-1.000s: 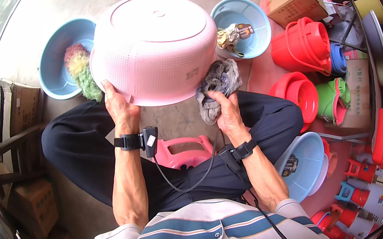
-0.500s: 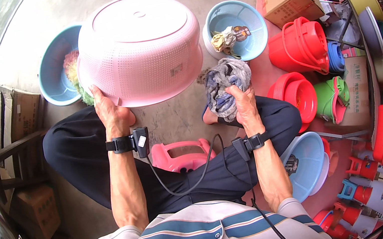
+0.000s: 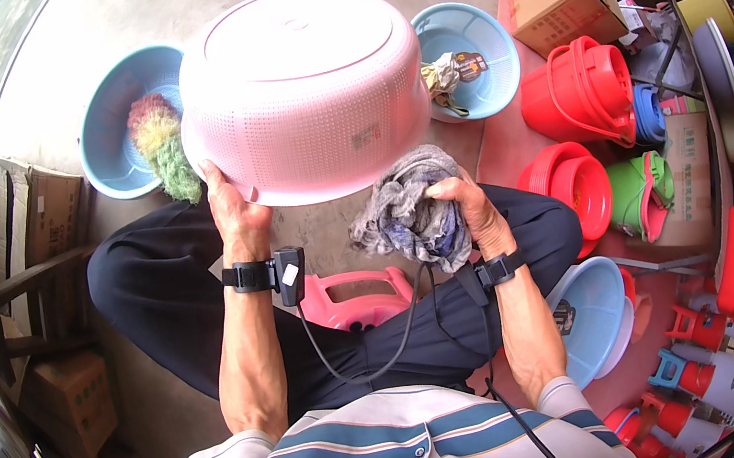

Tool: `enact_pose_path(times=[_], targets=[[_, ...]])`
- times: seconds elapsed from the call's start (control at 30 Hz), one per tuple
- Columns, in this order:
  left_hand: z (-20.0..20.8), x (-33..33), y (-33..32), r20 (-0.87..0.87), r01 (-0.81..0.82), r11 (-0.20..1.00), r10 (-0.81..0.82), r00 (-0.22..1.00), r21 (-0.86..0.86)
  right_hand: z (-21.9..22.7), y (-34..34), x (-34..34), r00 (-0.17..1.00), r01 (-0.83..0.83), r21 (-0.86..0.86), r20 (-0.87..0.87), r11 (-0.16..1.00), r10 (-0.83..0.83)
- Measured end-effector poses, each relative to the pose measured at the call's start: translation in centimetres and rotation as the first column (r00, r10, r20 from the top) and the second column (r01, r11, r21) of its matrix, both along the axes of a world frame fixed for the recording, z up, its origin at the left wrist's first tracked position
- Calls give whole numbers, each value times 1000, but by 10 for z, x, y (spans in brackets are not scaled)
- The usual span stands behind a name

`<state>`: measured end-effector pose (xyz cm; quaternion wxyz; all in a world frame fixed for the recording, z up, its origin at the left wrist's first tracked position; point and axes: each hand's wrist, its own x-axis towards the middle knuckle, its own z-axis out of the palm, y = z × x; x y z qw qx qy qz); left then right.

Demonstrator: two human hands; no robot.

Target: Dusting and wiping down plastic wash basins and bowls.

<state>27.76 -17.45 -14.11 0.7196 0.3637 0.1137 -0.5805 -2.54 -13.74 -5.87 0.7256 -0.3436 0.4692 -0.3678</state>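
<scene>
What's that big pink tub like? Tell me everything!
The pink tub is held upside down, its oval base facing up. It looks plastic, its wall finely dotted, with a small greyish patch. The left hand grips its near-left rim. A grey cloth overlaps its edge in view; contact is unclear.

The grey concrete floor (image 3: 159, 409), reddish along its right, bears a deep blue basin (image 3: 106, 146) at far left, a paler blue basin (image 3: 490, 92) farther right, and, on the reddish part, a red mop bucket (image 3: 550, 101), red basins (image 3: 582, 193) and a tilted light-blue basin (image 3: 594, 307).
</scene>
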Motion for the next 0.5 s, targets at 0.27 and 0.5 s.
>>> enact_pose_path(times=[0.27,0.5], targets=[[5,-9,5,53,13,1000,-13,999,6,-8,-8,17,996,-42,94,-77,995,49],[6,-7,1,101,-21,999,24,995,-39,-24,-2,26,994,102,166,9,981,-105]])
